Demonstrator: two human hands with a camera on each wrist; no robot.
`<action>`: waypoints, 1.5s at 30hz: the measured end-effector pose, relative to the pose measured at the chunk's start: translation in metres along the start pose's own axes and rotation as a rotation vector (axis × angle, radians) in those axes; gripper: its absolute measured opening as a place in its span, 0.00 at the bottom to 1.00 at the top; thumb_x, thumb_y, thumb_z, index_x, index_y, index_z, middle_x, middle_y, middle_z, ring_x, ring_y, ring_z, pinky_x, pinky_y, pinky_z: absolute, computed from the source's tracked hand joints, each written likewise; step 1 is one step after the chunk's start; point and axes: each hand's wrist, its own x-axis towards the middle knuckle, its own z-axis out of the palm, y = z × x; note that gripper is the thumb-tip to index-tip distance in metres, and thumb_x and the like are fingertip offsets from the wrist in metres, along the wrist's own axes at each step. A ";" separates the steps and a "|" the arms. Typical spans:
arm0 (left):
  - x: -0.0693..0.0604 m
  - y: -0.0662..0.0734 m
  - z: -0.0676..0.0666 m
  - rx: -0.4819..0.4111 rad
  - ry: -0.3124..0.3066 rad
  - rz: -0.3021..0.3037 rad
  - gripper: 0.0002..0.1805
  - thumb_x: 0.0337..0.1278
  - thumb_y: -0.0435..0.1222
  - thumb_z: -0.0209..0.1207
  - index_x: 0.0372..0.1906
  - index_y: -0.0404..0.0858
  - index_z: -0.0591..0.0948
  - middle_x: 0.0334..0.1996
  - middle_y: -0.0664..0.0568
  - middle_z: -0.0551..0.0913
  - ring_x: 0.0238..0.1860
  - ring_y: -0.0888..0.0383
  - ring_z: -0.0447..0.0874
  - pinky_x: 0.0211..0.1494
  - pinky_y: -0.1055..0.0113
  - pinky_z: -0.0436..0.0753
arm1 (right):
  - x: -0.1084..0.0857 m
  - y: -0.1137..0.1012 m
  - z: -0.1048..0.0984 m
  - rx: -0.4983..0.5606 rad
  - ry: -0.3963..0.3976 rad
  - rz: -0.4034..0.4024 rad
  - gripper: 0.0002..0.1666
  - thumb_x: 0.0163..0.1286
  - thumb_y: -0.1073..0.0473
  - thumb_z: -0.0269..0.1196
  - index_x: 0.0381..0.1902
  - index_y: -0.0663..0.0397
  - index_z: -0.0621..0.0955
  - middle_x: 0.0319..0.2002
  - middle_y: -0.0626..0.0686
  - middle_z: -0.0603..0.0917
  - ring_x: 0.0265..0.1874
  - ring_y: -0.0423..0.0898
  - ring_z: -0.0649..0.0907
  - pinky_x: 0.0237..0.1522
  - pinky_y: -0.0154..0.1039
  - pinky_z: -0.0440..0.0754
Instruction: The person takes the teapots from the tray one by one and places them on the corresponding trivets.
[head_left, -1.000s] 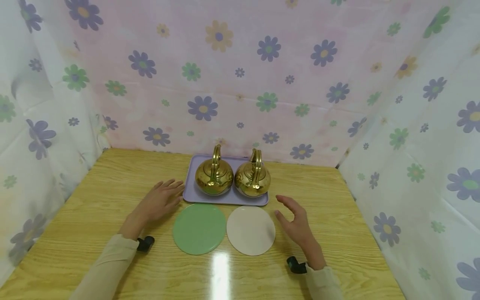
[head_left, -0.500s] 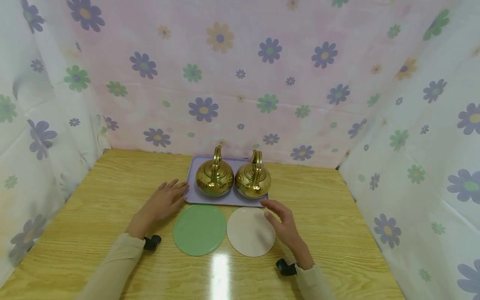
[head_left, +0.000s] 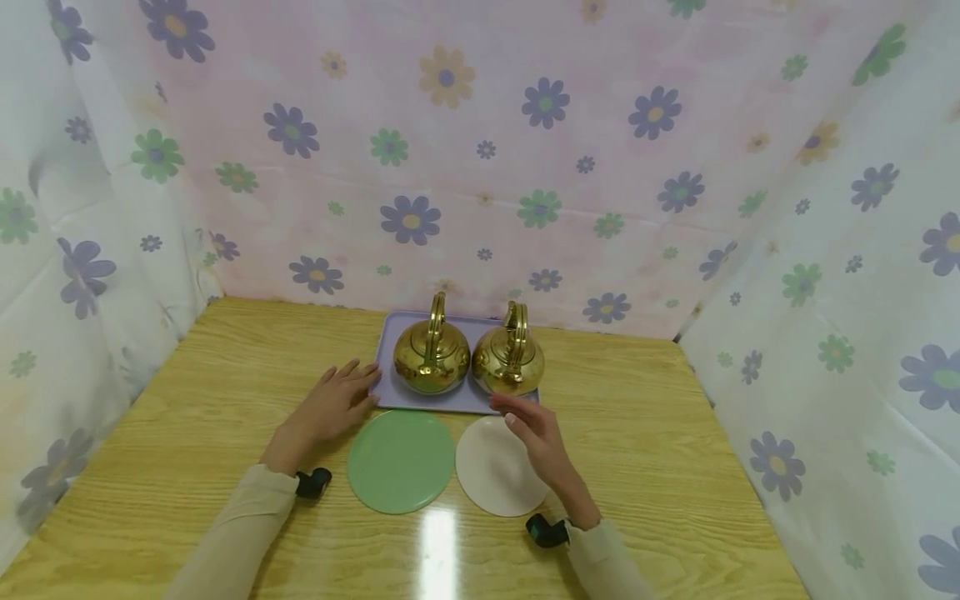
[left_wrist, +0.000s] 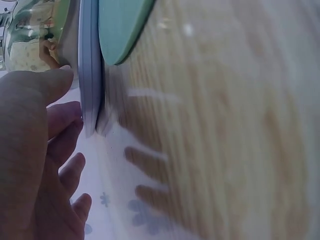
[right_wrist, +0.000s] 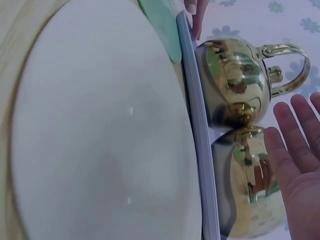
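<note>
Two gold kettles, a left one (head_left: 431,358) and a right one (head_left: 508,362), stand side by side on a lilac tray (head_left: 384,392). The left hand (head_left: 330,407) lies at the tray's left edge, fingers extended; in the left wrist view its thumb and fingertips are at the tray rim (left_wrist: 90,75). The right hand (head_left: 538,435) hovers above the white plate (head_left: 495,475), its fingers stretched toward the tray's front edge and the right kettle. In the right wrist view this hand (right_wrist: 300,170) is empty, its fingers straight beside the kettles.
A green plate (head_left: 401,462) lies in front of the tray, left of the white plate. The wooden table (head_left: 660,467) is enclosed at the back and sides by flowered cloth (head_left: 480,167). Each wrist bears a black camera.
The right hand has moved left, from beside the tray's right front corner to over the white plate. The left hand has shifted slightly right, up to the tray's edge. The kettles stay in place.
</note>
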 end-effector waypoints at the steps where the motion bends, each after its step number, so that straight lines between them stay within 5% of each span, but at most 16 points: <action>1: 0.000 0.000 0.000 -0.002 -0.002 -0.003 0.28 0.74 0.41 0.55 0.72 0.30 0.71 0.74 0.38 0.69 0.76 0.30 0.57 0.75 0.29 0.53 | 0.002 0.001 0.002 0.014 -0.001 0.006 0.20 0.78 0.71 0.50 0.62 0.82 0.73 0.55 0.81 0.77 0.58 0.52 0.84 0.62 0.43 0.82; 9: 0.000 -0.004 0.003 -0.010 -0.011 -0.018 0.30 0.75 0.43 0.55 0.73 0.31 0.70 0.75 0.39 0.67 0.77 0.30 0.55 0.76 0.30 0.51 | 0.016 0.008 0.020 0.100 0.004 0.009 0.22 0.79 0.68 0.50 0.61 0.85 0.72 0.54 0.83 0.76 0.57 0.45 0.84 0.62 0.44 0.82; 15: 0.001 -0.006 0.004 -0.006 0.001 -0.022 0.30 0.74 0.43 0.56 0.72 0.31 0.71 0.74 0.39 0.68 0.76 0.30 0.56 0.76 0.30 0.53 | 0.024 0.012 0.030 0.128 0.036 0.038 0.23 0.79 0.66 0.50 0.62 0.83 0.72 0.56 0.70 0.83 0.55 0.43 0.85 0.61 0.38 0.82; 21: 0.002 -0.006 0.004 -0.008 -0.008 -0.028 0.30 0.74 0.43 0.56 0.73 0.31 0.70 0.75 0.39 0.67 0.76 0.30 0.55 0.76 0.30 0.52 | 0.031 0.013 0.035 0.144 0.067 0.061 0.23 0.78 0.67 0.52 0.62 0.82 0.73 0.55 0.83 0.76 0.55 0.46 0.85 0.61 0.36 0.81; 27: 0.003 -0.007 0.005 -0.024 -0.012 -0.039 0.30 0.74 0.43 0.57 0.73 0.31 0.70 0.75 0.38 0.66 0.76 0.29 0.55 0.75 0.30 0.52 | 0.040 0.013 0.039 0.150 0.093 0.047 0.22 0.76 0.70 0.55 0.61 0.84 0.73 0.54 0.84 0.76 0.54 0.46 0.86 0.60 0.35 0.81; 30: 0.004 -0.008 0.006 -0.037 -0.013 -0.044 0.31 0.74 0.43 0.57 0.73 0.31 0.70 0.75 0.39 0.66 0.76 0.29 0.55 0.75 0.30 0.52 | 0.044 0.013 0.042 0.147 0.108 0.060 0.23 0.75 0.70 0.57 0.61 0.85 0.72 0.55 0.84 0.76 0.55 0.51 0.86 0.60 0.34 0.81; 35: 0.004 -0.009 0.007 -0.049 -0.011 -0.038 0.31 0.74 0.43 0.57 0.73 0.30 0.70 0.75 0.38 0.66 0.76 0.29 0.55 0.75 0.29 0.52 | 0.051 0.014 0.045 0.153 0.128 0.095 0.25 0.73 0.67 0.60 0.62 0.80 0.74 0.57 0.82 0.77 0.59 0.73 0.79 0.60 0.34 0.82; 45: 0.003 -0.003 0.002 -0.066 -0.021 -0.045 0.30 0.73 0.41 0.58 0.72 0.29 0.70 0.75 0.37 0.66 0.76 0.29 0.54 0.75 0.29 0.52 | 0.065 0.017 0.050 0.144 0.137 0.127 0.23 0.73 0.70 0.60 0.63 0.77 0.75 0.57 0.78 0.79 0.58 0.69 0.82 0.58 0.33 0.82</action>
